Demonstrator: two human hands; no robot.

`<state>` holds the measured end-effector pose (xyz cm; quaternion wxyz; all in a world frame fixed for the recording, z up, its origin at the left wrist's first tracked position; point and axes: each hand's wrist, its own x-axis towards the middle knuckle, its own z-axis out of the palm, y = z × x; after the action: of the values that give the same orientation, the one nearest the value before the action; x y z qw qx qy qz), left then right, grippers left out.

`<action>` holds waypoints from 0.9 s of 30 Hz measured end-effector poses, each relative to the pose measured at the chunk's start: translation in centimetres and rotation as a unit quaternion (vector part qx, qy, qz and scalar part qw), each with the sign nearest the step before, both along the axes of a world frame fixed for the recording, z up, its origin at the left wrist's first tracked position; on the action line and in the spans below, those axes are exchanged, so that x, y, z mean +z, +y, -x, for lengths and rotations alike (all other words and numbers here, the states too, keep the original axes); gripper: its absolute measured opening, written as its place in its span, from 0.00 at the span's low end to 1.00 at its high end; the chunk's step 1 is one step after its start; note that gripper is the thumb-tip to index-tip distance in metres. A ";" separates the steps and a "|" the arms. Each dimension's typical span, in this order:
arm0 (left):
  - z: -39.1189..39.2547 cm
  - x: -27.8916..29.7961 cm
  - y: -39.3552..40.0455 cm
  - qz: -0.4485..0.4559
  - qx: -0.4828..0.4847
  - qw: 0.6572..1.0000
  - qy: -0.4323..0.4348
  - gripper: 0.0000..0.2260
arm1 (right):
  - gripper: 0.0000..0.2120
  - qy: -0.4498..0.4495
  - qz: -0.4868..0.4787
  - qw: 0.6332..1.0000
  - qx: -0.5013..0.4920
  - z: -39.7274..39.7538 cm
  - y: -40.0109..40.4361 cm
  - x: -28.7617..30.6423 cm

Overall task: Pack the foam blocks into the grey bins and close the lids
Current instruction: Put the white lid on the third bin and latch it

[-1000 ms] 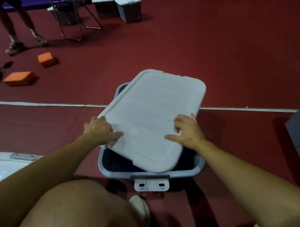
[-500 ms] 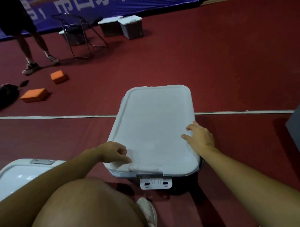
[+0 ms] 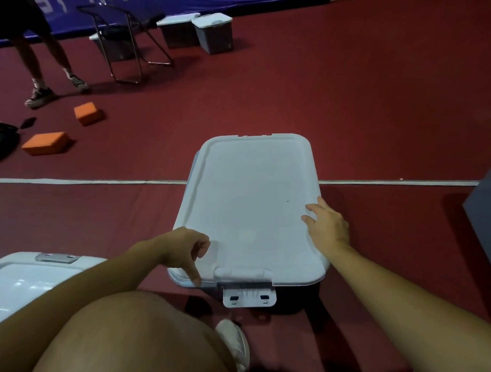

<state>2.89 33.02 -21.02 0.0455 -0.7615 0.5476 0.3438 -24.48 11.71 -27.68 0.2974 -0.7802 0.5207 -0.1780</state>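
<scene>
A white lid (image 3: 252, 202) lies flat over a grey bin (image 3: 192, 284) on the red floor (image 3: 367, 92), hiding nearly all of the bin: only a strip of rim at the near-left corner and a dark patch of wall near right show, and the contents cannot be seen. A white latch (image 3: 249, 297) hangs below the lid's near edge. A bare knee (image 3: 127, 337) blocks the near foreground, and a second white lid (image 3: 18, 283) is cut off at near left. The right hand (image 3: 327, 229) rests on the lid's right edge with fingers spread straight. The left hand (image 3: 185, 252) curls loosely, its forefinger pressing the near-left corner. Far left, a standing person (image 3: 34, 50) is cropped above the thighs beside two orange foam blocks (image 3: 46, 147), a folding chair (image 3: 124, 42) and two lidded bins (image 3: 213, 31).
</scene>
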 end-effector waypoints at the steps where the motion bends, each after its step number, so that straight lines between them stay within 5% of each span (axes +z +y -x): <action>1: -0.1 0.0 0.0 -0.002 0.001 1.000 0.001 0.25 | 0.14 -0.004 0.000 1.000 -0.005 -0.2 -0.1 0.0; 10: 0.4 0.5 1.2 -0.008 0.009 1.000 -0.010 0.23 | 0.16 0.020 0.032 0.999 0.009 -0.4 0.5 0.2; 20: 0.7 -0.2 2.5 -0.030 0.024 0.999 0.009 0.21 | 0.37 0.112 0.000 0.991 0.069 0.1 3.0 -0.5; 27: -0.3 -0.6 2.2 0.047 0.049 0.998 0.007 0.24 | 0.39 0.053 -0.011 0.997 0.059 -1.1 0.3 -0.4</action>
<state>3.19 35.19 -21.62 -0.0112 -0.7861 0.5258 0.3248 -23.40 11.98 -28.04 0.2883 -0.8147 0.4903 -0.1130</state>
